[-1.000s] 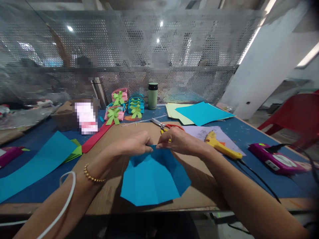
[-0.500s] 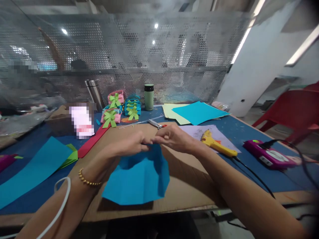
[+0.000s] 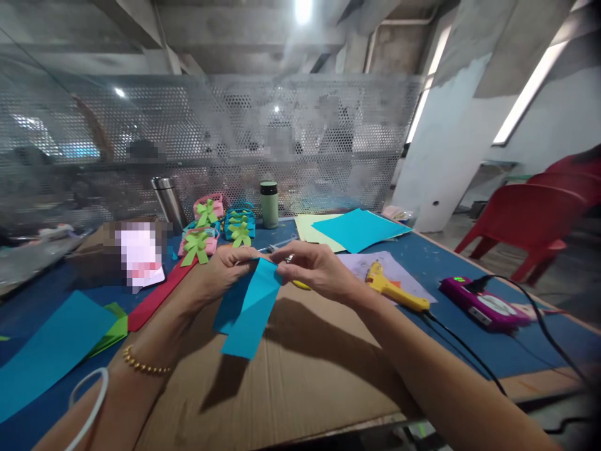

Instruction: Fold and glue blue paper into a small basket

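Note:
A folded piece of blue paper (image 3: pixel 253 300) hangs above the brown cardboard (image 3: pixel 328 369), its shadow falling below it. My left hand (image 3: pixel 230 266) pinches the paper's upper left edge, fingers closed. At the upper right corner, my right hand (image 3: pixel 312 266) grips the paper between thumb and fingers. Something small and shiny shows by the right fingertips; I cannot tell what it is. Just behind that hand, a bit of a yellow handle (image 3: pixel 301 285) peeks out, the rest hidden.
A yellow glue gun (image 3: pixel 397 291) lies on a white sheet to the right, beside a purple power strip (image 3: pixel 483 304). Small paper baskets (image 3: pixel 200 244), a green bottle (image 3: pixel 269 207) and a steel flask (image 3: pixel 168 203) stand behind. Blue sheets (image 3: pixel 361 228) lie at the back right.
The blue paper, spread wide and facing me before, now shows as a narrower folded shape. My hands have moved slightly apart. The view has tilted upward.

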A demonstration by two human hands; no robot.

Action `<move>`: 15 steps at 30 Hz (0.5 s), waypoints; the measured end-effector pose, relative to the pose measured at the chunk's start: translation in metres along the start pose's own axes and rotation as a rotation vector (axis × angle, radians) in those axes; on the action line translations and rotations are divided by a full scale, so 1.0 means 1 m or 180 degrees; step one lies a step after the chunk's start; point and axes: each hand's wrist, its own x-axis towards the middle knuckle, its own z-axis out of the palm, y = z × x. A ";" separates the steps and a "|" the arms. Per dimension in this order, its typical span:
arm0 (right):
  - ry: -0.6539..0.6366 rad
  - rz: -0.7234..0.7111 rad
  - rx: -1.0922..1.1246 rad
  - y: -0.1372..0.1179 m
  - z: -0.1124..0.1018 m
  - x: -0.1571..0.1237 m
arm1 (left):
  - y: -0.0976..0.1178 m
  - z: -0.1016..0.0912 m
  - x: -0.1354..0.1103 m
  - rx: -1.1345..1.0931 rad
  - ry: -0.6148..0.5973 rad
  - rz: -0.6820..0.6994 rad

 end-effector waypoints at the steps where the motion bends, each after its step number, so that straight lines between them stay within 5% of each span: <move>1: 0.0010 0.0030 0.0125 0.000 0.001 0.000 | 0.000 0.000 0.000 0.0052 0.0012 0.0018; 8: -0.0017 0.0101 0.0351 0.001 0.002 0.001 | 0.000 0.004 -0.003 0.0323 -0.0028 -0.0229; 15: 0.0052 -0.0056 -0.0380 -0.001 0.002 -0.001 | 0.001 0.008 -0.002 0.0327 -0.0167 -0.0342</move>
